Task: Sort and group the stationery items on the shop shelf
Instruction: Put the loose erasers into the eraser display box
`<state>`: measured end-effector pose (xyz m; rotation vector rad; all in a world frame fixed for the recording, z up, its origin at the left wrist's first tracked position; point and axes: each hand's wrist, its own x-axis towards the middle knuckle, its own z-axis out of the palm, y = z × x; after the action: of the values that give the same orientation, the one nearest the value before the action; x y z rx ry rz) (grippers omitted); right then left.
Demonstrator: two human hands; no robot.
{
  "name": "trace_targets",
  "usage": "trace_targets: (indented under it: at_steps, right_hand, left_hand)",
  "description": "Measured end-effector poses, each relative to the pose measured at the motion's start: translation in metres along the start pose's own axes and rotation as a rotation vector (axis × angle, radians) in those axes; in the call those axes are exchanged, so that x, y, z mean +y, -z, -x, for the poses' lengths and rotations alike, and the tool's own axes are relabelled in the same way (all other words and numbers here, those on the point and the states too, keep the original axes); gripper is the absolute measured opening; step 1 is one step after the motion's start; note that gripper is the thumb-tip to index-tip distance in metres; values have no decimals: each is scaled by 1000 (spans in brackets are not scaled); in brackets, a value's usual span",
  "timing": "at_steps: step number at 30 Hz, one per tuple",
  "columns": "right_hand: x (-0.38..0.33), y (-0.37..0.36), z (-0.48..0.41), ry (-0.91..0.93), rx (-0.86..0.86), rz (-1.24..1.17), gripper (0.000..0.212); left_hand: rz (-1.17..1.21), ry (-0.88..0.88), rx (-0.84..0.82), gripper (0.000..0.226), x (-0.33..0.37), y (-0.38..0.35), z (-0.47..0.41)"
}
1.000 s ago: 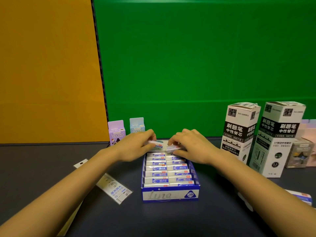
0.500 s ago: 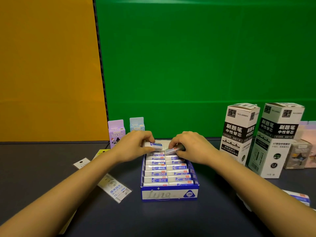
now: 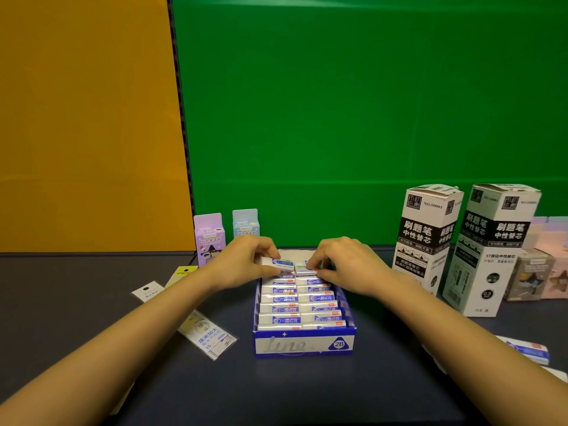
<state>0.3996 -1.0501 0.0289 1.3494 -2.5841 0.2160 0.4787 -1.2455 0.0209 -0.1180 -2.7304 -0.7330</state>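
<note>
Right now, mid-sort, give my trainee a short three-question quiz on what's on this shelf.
1. True or false: the blue display box marked 2B holds two rows of wrapped erasers.
2. Multiple choice: the eraser in the left hand is
A) lying flat on the shelf beside the box
B) held over the far end of the box
C) standing on a refill carton
3. Fill in: the two tall black-and-white refill cartons stand to the ____ of the box.

Key: 1 true. 2 B; the right hand works at the neighbouring row with its fingers. 3 right.
</note>
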Motion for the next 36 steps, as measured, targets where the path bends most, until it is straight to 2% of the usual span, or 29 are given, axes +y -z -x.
trace_targets:
  at_steps: [4,14,23,29,36]
  right_hand:
    - [0,-1,2,-19,9,-8,24]
    - [-3,0,3,-38,-8,-1,25]
    - [-8,2,15,-62,26,7,27]
    - [-13,29,77,-47,148,-51,25]
    - [22,54,162,-204,161,13,22]
  left_hand:
    - [0,-10,-4,21,2,-4,-1]
    - [-327,-104,78,20,6,-7,-2]
    - [-543,-222,5,31,14,-4,3]
    - [-428,-272,183,36,43,-8,19]
    - [-303,-473,117,40,119,-26,34]
